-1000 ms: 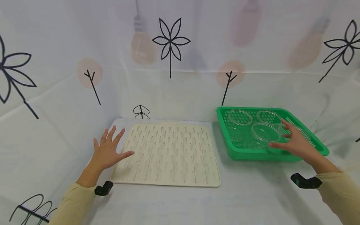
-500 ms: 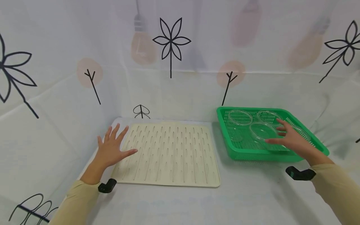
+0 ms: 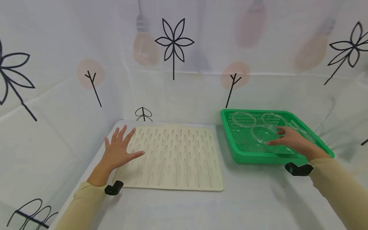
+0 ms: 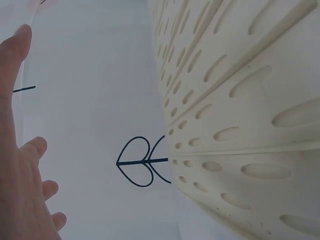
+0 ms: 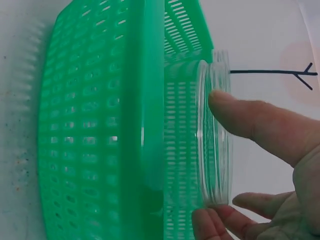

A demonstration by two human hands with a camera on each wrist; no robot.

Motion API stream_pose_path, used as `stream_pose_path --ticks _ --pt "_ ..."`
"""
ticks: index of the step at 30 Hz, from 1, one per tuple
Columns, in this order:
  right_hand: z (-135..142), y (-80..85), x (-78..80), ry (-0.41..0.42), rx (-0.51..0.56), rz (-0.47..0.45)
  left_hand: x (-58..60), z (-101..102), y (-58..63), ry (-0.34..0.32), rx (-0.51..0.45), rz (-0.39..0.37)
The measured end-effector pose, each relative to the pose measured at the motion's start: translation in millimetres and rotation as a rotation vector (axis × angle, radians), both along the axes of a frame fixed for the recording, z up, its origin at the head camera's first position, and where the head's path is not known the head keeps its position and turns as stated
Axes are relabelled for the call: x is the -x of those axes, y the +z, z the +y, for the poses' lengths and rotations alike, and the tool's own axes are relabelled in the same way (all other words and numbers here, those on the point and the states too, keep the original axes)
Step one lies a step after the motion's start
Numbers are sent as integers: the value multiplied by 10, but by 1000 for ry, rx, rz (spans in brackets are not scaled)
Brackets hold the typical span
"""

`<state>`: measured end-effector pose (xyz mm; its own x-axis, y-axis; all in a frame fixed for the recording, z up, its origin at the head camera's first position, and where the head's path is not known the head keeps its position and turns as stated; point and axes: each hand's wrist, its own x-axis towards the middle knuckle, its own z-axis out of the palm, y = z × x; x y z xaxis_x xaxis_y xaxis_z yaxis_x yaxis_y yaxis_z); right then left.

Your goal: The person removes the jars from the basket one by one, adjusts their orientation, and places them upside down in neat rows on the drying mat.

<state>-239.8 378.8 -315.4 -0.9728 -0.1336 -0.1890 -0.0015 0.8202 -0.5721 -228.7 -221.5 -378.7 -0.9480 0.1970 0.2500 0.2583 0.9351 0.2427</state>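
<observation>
In the head view, my right hand [image 3: 293, 140] reaches over the green basket [image 3: 258, 156] at the right. It grips a clear round plastic container [image 3: 262, 133] by its rim. In the right wrist view, the thumb [image 5: 250, 117] presses one side of this rim [image 5: 214, 135] and fingertips meet the lower side. My left hand [image 3: 116, 153] hovers over the left edge of a cream board [image 3: 175, 159] with rows of oval hollows, fingers spread and holding nothing. The left wrist view shows its fingers apart from the board [image 4: 240, 130].
Other clear round containers [image 3: 243, 119] stand in the basket, at the back and right. A white cloth with black plant drawings [image 3: 173, 41] hangs behind and at the sides. White table surface [image 3: 184, 210] lies in front of the board and basket.
My right hand has moved left and closed in at the rim, and the container has shifted left with it. My left hand has drifted right over the board's edge.
</observation>
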Motion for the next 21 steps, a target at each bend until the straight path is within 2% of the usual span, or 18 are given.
stream_pose_path --ticks 7,13,21 --pt "-62 26 50 38 4 -52 36 61 -15 -9 -4 8" --pt "-91 -22 81 12 30 -44 49 95 -12 -10 0 1" --pt "-119 -58 124 -35 142 -62 91 187 24 -36 -12 11"
